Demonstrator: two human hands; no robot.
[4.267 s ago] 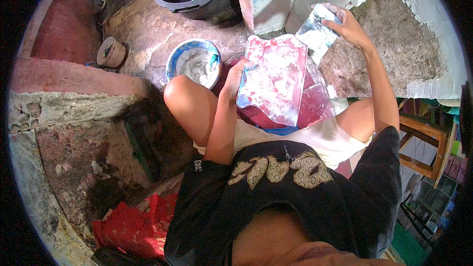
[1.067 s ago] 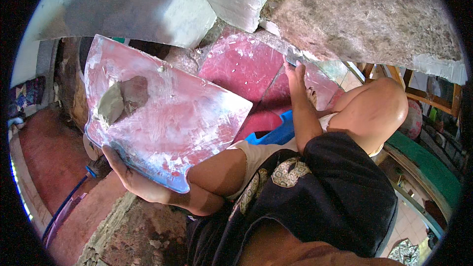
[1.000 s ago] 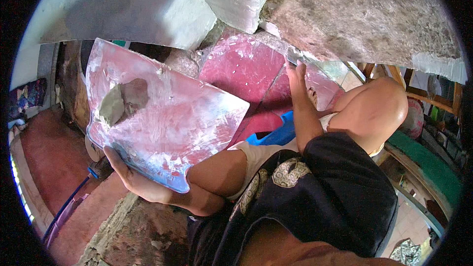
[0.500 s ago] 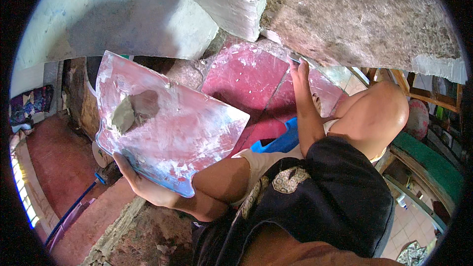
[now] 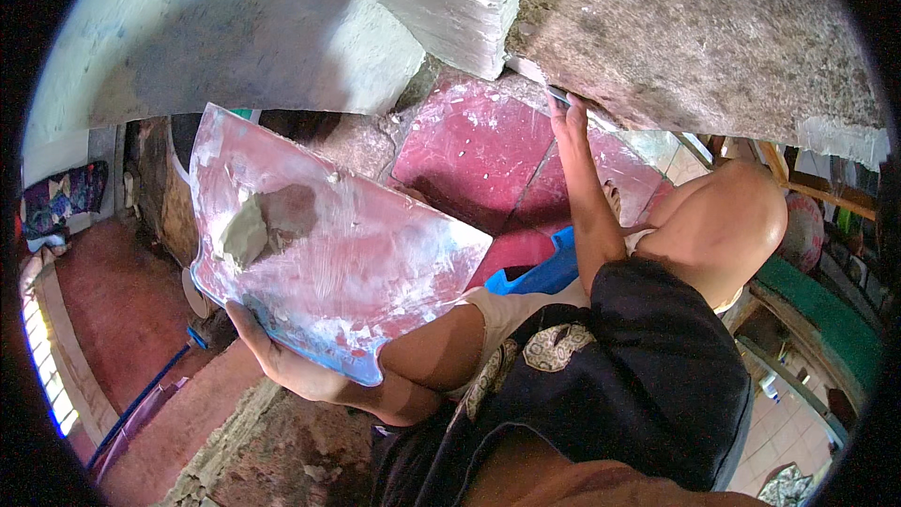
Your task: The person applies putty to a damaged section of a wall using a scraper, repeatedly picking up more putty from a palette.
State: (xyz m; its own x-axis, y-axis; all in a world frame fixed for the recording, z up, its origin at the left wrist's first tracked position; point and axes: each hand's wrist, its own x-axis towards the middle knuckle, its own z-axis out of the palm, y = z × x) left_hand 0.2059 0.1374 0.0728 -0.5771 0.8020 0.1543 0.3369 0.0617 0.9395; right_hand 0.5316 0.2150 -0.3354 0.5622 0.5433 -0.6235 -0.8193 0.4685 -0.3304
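1. Pink plastic mixing board, blue along its near edge, smeared with white; held tilted at the person's left, above the floor and beside the bent left knee.
2. Grey-white lump of paste, one, on the board's left part, casting a shadow to its right.
3. Left hand, one, clasping the board's blue near edge; a digit lies along the rim, the others mostly hidden beneath.
4. Right hand, one, forearm extended, pinching item 5 between thumb and fingers.
5. Thin, dark, flat hand tool, at the lower edge of item 6; blade largely hidden, contact with the wall cannot be told.
6. Rough grey-brown wall, bare and mottled, with a smooth white patch at its lower right corner.
7. White-coated pillar, adjoining item 6, bottom edge ragged.
8. Red floor tiles, scuffed white, crumbs scattered over them.
9. Blue plastic piece, partly visible by the person's white shorts.
10. Wooden frame, far right, beyond the right knee.
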